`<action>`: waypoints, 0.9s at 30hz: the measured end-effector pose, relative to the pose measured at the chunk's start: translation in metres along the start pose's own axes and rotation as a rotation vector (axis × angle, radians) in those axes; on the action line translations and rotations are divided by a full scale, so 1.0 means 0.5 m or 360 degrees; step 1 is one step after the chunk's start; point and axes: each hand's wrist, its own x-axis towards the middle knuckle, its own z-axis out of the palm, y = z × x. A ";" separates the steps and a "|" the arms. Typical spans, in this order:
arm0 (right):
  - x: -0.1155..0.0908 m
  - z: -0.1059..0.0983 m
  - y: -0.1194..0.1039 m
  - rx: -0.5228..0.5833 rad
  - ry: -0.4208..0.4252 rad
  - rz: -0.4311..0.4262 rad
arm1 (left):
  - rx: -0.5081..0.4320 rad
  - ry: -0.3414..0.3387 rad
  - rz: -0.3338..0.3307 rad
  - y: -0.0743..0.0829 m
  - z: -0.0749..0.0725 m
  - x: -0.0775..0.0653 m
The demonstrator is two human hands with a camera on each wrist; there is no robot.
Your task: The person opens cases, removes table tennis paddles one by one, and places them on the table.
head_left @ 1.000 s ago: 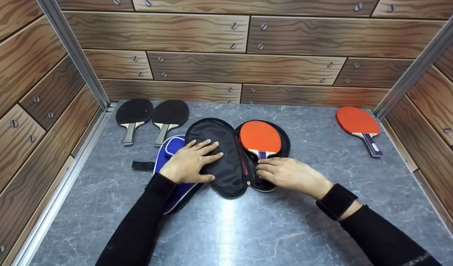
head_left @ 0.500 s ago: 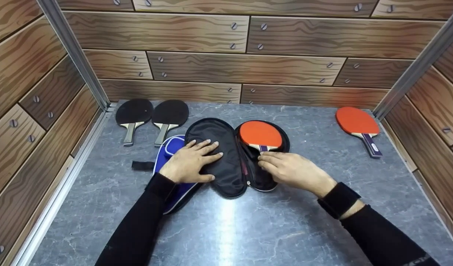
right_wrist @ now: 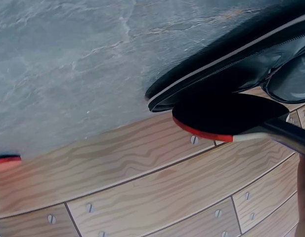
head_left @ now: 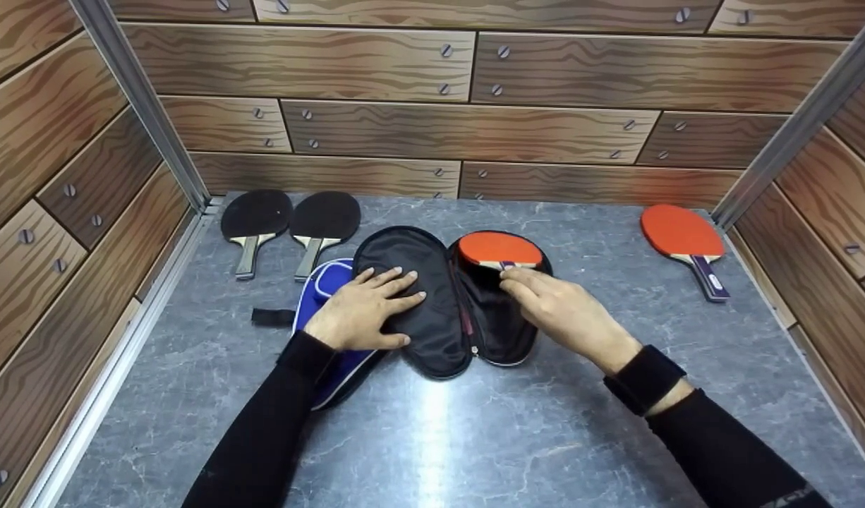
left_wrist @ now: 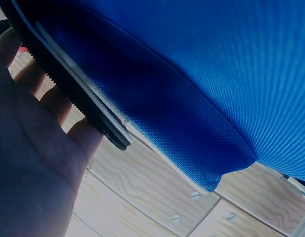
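My left hand [head_left: 365, 310] rests with spread fingers on the left half of a black zip case [head_left: 432, 339], which lies unfolded. Partly beneath that half and my forearm is a blue case [head_left: 337, 374] with white piping; its blue fabric [left_wrist: 192, 79] fills much of the left wrist view. With my right hand [head_left: 566, 310] I pinch the handle of a red table tennis paddle [head_left: 499, 248]. Its blade is tilted over the right half of the black case. From the right wrist, the paddle's dark underside [right_wrist: 226, 113] shows, its handle end partly hidden.
Two black paddles [head_left: 256, 212] lie side by side at the back left. Another red paddle [head_left: 683, 229] lies at the back right. A black strap [head_left: 272, 317] sticks out left of the blue case. Wood-patterned walls [head_left: 376, 63] enclose the grey table [head_left: 581, 437].
My right hand has moved up and away from me, tilting the paddle so its handle end rises off the black case and its face looks narrower. My left hand has stayed still.
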 end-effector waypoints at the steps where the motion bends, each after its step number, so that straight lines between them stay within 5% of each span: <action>1: 0.000 0.000 0.001 0.0000 0.0020 0.0025 | -0.0002 -0.0001 0.0001 0.001 0.000 0.000; 27: -0.017 -0.078 0.054 0.0135 0.0287 0.0479 | -0.0006 0.0025 0.0009 0.001 0.004 0.001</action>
